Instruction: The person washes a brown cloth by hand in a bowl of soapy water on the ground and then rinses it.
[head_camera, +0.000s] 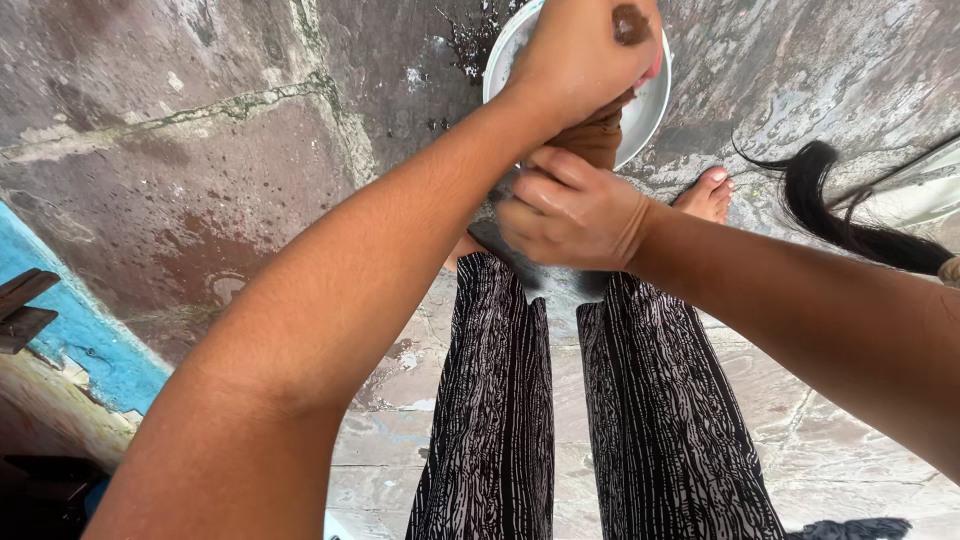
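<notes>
My left hand (575, 55) is clenched on the upper end of a wet brown cloth (592, 135), held over a white basin (645, 105) on the floor. My right hand (570, 215) grips the same cloth lower down, where it turns into a dark grey twisted part (520, 265). The cloth runs taut between both fists. Both forearms reach out over my legs in black-and-white patterned trousers (495, 400). Much of the basin is hidden behind my left hand.
Wet, stained concrete floor (200, 150) lies all around. My bare foot (708, 193) stands beside the basin. A strand of black hair (850, 225) hangs at the right. A blue painted edge (90, 345) runs along the left.
</notes>
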